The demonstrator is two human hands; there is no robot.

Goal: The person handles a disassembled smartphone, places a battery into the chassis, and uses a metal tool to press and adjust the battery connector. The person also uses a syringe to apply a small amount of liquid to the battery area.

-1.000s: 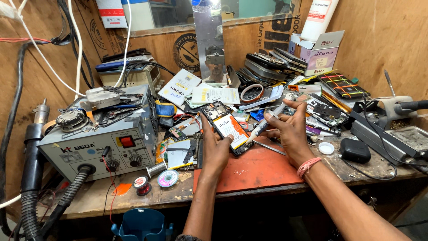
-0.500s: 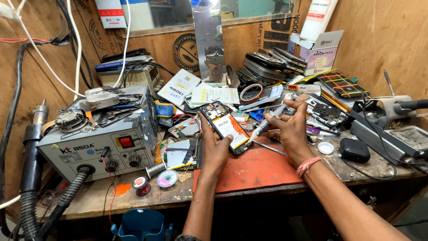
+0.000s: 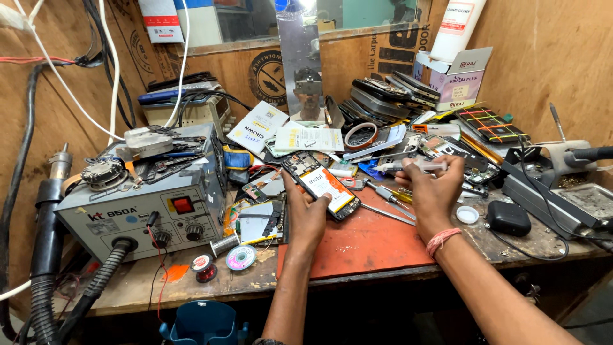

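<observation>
While wires dangle down the wooden wall behind, the left hand [image 3: 308, 214] is curled around the lower end of an opened phone [image 3: 321, 184], back cover off, its pale battery facing up, propped at a tilt above the red mat [image 3: 364, 239] on the bench [image 3: 159, 281]. Across from it, the right hand [image 3: 429, 191] is closed on a slim clear syringe [image 3: 408, 167], held level with its tip pointing left, just above and to the right of the phone. A grey rework station [image 3: 143, 211] sits at the left, solder spools [image 3: 220, 260] in front of it. A small black case [image 3: 508, 218] lies right of the wrist, beside a white cap [image 3: 467, 214].
</observation>
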